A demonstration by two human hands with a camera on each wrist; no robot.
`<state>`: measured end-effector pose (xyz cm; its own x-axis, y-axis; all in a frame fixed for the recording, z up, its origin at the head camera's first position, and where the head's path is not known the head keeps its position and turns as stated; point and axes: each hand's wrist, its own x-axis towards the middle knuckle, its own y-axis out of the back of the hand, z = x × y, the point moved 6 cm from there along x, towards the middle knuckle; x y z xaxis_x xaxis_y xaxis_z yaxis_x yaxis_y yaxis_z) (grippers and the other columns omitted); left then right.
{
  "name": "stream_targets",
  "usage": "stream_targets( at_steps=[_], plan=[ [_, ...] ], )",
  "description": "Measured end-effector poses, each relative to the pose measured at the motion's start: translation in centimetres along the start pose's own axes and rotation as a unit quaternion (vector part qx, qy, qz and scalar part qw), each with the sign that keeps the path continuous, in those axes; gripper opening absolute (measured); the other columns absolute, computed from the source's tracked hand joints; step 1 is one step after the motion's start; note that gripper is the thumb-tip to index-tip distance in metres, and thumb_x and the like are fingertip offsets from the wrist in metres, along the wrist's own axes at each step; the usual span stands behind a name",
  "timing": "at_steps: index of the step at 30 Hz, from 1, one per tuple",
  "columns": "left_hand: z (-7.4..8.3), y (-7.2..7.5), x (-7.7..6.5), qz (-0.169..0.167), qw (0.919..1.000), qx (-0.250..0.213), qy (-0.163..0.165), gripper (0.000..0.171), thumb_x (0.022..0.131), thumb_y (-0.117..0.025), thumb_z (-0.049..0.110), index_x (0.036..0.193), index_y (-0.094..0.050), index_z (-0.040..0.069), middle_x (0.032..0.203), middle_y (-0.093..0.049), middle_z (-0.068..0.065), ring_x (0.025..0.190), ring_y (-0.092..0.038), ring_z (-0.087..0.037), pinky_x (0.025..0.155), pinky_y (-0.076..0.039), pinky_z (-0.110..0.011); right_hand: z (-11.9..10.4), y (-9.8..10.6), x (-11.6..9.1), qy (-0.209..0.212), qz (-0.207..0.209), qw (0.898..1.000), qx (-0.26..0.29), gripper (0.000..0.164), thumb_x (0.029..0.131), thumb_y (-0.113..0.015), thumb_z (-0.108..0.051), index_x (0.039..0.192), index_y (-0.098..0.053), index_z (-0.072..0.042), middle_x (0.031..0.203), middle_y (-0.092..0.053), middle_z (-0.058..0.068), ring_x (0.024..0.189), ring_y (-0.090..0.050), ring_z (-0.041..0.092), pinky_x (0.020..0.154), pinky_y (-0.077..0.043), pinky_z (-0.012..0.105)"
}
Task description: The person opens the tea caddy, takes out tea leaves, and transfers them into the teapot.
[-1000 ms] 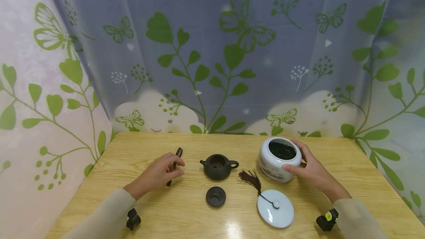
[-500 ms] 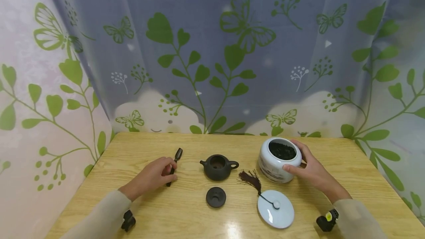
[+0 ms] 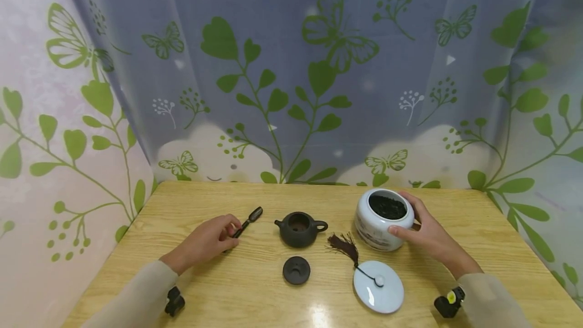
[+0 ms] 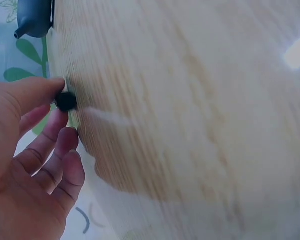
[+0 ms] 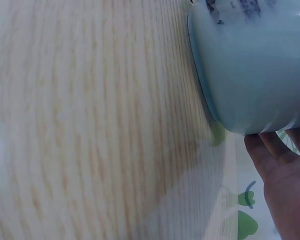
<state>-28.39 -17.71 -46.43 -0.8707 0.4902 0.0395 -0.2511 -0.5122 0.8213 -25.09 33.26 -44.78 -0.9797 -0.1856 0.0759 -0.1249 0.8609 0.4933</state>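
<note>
My left hand (image 3: pixel 205 242) pinches a slim dark tea scoop (image 3: pixel 255 213) between thumb and fingers, its bowl end pointing away and to the right. The left wrist view shows the round butt of the handle (image 4: pixel 66 101) between the thumb and a finger, close to the tabletop. On the right side, my right hand (image 3: pixel 428 234) grips a white porcelain jar (image 3: pixel 371 234) with dark tea leaves (image 3: pixel 387 206) inside. In the right wrist view, the fingers (image 5: pixel 277 150) touch the jar's side (image 5: pixel 255 75); the thumb is out of sight there.
Between the hands stands a small dark teapot (image 3: pixel 298 237), uncovered, its handle to the right. Its round lid (image 3: pixel 296 270) lies in front of it. The jar's white lid (image 3: pixel 380 295) rests nearer me, with a brown tassel (image 3: pixel 343 247). A patterned curtain (image 3: pixel 291 90) hangs behind the wooden table (image 3: pixel 200 297).
My left hand has drawn slightly back to the left and taken hold of the scoop, whose bowl end has swung to the right. The right hand and jar have stayed in place.
</note>
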Motion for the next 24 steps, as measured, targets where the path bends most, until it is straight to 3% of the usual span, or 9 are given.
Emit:
stream_targets(
  at_steps=[9, 17, 24],
  plan=[
    [-0.7, 0.4, 0.0, 0.006, 0.9995, 0.022, 0.022, 0.028, 0.102, -0.077, 0.010, 0.128, -0.069, 0.010, 0.107, -0.074, 0.001, 0.089, -0.065, -0.007, 0.081, -0.056, -0.034, 0.0, -0.1, -0.1, -0.003, 0.001, 1.000, 0.005, 0.100, 0.102, -0.078, -0.019, 0.175, -0.010, -0.010, 0.177, -0.020, 0.025, 0.159, -0.028, 0.051, 0.097, -0.038, 0.002],
    [-0.8, 1.0, -0.5, 0.027, 0.9955, 0.079, 0.046, 0.009, 0.100, -0.081, 0.020, 0.104, -0.075, 0.016, 0.092, -0.069, 0.007, 0.084, -0.061, -0.008, 0.078, -0.054, -0.036, -0.2, -0.1, -0.1, 0.000, 0.002, 1.000, 0.010, 0.099, 0.103, -0.078, -0.019, 0.175, -0.011, -0.009, 0.177, -0.021, 0.025, 0.158, -0.030, 0.050, 0.097, -0.039, 0.003],
    [-0.7, 1.4, -0.7, 0.058, 0.9920, 0.096, 0.059, 0.004, 0.105, -0.076, 0.024, 0.107, -0.075, 0.020, 0.104, -0.076, 0.004, 0.095, -0.071, -0.015, 0.085, -0.060, -0.044, -0.4, -0.1, -0.2, 0.001, 0.003, 1.000, 0.010, 0.099, 0.103, -0.078, -0.019, 0.175, -0.011, -0.009, 0.177, -0.021, 0.025, 0.158, -0.030, 0.050, 0.097, -0.040, 0.003]
  ],
)
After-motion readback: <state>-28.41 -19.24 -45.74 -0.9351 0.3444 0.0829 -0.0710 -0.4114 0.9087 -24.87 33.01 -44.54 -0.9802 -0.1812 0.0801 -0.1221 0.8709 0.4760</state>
